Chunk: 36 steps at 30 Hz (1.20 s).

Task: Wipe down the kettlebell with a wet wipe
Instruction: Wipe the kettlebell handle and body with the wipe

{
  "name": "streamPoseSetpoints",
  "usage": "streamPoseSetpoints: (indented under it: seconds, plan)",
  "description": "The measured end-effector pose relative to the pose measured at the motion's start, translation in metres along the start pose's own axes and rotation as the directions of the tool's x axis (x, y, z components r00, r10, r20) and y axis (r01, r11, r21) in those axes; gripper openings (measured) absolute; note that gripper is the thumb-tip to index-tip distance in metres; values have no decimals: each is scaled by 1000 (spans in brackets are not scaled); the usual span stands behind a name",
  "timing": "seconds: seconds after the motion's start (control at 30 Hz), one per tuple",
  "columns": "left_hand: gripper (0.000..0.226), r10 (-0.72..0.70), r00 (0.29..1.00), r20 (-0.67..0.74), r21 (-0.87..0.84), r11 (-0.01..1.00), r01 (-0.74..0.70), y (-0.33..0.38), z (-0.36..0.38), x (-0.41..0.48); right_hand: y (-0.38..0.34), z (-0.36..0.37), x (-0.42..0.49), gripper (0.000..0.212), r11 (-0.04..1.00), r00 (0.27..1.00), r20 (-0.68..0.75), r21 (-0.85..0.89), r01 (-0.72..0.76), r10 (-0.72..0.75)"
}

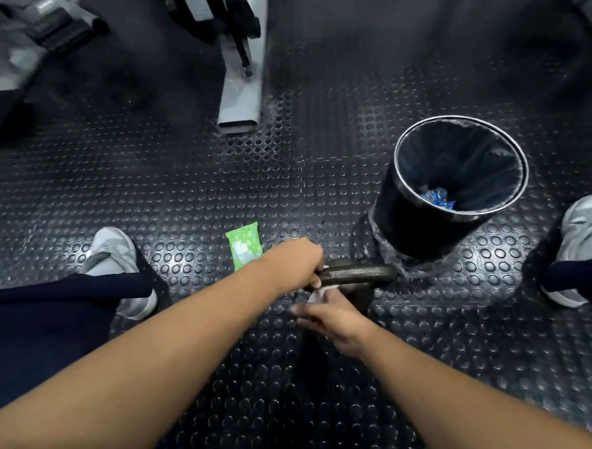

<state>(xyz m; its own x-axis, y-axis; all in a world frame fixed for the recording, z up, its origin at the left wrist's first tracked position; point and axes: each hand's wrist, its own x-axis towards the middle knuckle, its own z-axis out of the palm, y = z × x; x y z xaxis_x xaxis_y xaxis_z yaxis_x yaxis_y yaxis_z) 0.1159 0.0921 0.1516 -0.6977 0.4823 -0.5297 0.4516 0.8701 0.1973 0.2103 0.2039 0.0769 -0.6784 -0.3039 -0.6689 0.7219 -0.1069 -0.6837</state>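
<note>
A dark metal kettlebell [357,274] stands on the studded rubber floor in front of me. My left hand [294,262] is closed around the left end of its handle. My right hand [334,320] presses a white wet wipe [319,294] against the kettlebell's near side, just below the handle. The kettlebell's body is mostly hidden behind my hands. A green pack of wet wipes [244,245] lies flat on the floor just left of my left hand.
A black waste bin [421,224] with a liner and blue scraps inside stands right behind the kettlebell. My shoes are at the left [114,259] and far right [585,239]. A grey machine leg [241,94] and other gym gear lie further back.
</note>
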Motion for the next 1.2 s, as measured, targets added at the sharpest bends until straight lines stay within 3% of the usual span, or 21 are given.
streamPoseSetpoints:
  seconds: [0.07, 0.17, 0.23, 0.3, 0.33, 0.37, 0.43, 0.5, 0.6, 0.7, 0.77, 0.8, 0.87, 0.9, 0.97, 1.03, 1.1, 1.13, 1.2]
  plan:
    - [15, -4, 1000, -7, 11, 1000, 4, 1, 1, 0, -3, 0, -4, 27, 932, 1000, 25, 362, -15, 6]
    - [17, -9, 1000, 2, 9, 1000, 9, 1, 2, 1, -7, -5, -4, 20, 890, 1000, 5, 454, -26, 27]
    - [19, -13, 1000, 18, 5, 1000, 13, 1, 2, 2, -11, -3, -6, 19, 968, 999, -12, 248, -35, 39]
    - [21, -14, 999, 37, 2, 1000, 14, 1, 1, 3, -12, -6, -5, 22, 976, 998, -48, -207, -59, 50]
    - [22, -13, 999, 47, 7, 1000, 12, 2, 0, 3, -15, -10, -5, 23, 874, 997, -58, -482, -65, 42]
    - [22, -11, 998, 57, 13, 1000, 10, 3, -2, 4, -18, -15, -5, 25, 680, 998, -59, -731, -53, 14]
    - [23, -3, 998, 69, 24, 1000, 2, 3, -3, 5, -20, -24, 0, 36, 288, 999, -40, -957, -30, -28]
    - [24, 4, 998, 69, 41, 999, -7, 3, -3, 6, -15, -22, 4, 39, 219, 998, -29, -976, -17, -53]
    - [27, 11, 998, 61, 61, 998, -15, 2, 0, 7, -8, -11, 9, 24, 572, 996, -75, -819, -37, -44]
    - [28, 20, 998, 59, 71, 997, -24, 0, 1, 8, -15, -12, 9, 31, 759, 997, -69, -648, -64, 25]
    - [27, 25, 998, 62, 77, 997, -30, 1, 2, 10, -14, -14, 3, 25, 946, 995, -51, -310, -98, 86]
    - [27, 28, 998, 59, 84, 996, -33, 3, 2, 10, -12, -14, 0, 22, 993, 994, -27, -45, -105, 104]
    - [26, 27, 999, 47, 104, 994, -32, 5, 1, 10, -10, -13, -4, 25, 944, 995, 16, 317, -95, 95]
    - [24, 23, 999, 47, 105, 994, -28, 6, 0, 10, -9, -14, -4, 26, 913, 995, 23, 395, -99, 98]
    - [24, 20, 998, 53, 98, 995, -25, 7, -1, 10, -13, -18, -4, 24, 916, 995, -4, 391, -93, 103]
    - [25, 24, 998, 55, 80, 996, -29, 7, -2, 9, -13, -18, 0, 25, 969, 994, -32, 227, -97, 107]
    - [27, 22, 998, 61, 73, 997, -27, 4, -2, 7, -10, -15, 3, 23, 984, 994, -48, -145, -105, 99]
    - [28, 20, 998, 65, 77, 997, -24, 3, -2, 6, -7, -16, 8, 20, 896, 996, -58, -435, -89, 70]
    - [27, 16, 997, 71, 77, 997, -22, 2, -1, 7, -6, -19, 13, 27, 472, 1000, -14, -882, -21, 19]
